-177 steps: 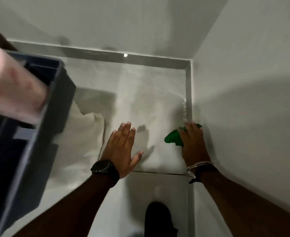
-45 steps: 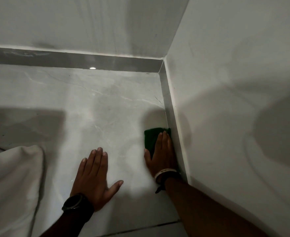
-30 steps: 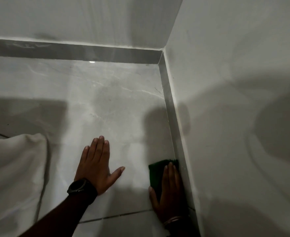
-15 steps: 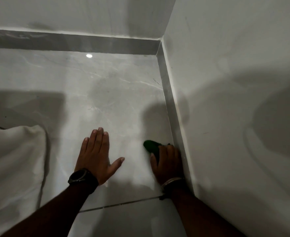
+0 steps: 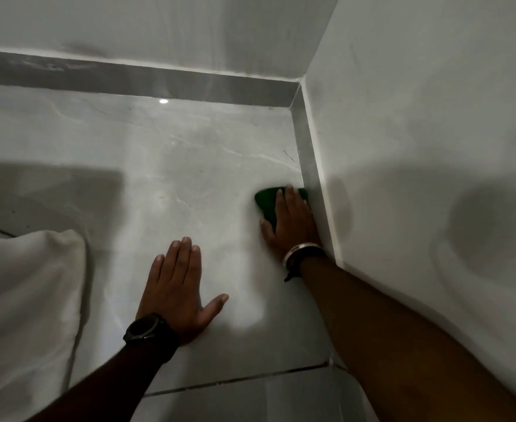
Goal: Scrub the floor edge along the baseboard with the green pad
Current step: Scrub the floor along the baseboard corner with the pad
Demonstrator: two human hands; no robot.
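The green pad point(image 5: 266, 201) lies flat on the pale marbled floor point(image 5: 189, 184), right against the grey baseboard point(image 5: 310, 175) of the right wall. My right hand point(image 5: 291, 223) presses down on it, fingers covering its near half, a bangle on the wrist. My left hand point(image 5: 179, 284) rests flat on the floor to the left, fingers spread, holding nothing, a dark watch on the wrist.
A second grey baseboard point(image 5: 129, 76) runs along the far wall and meets the right one in the corner. A white cloth point(image 5: 22, 300) lies bunched at the left. A tile joint point(image 5: 235, 382) crosses the floor near me. White walls close both sides.
My right hand has slid the pad forward along the right baseboard towards the corner, after pulling it back a second ago. My left hand stays planted on the floor.
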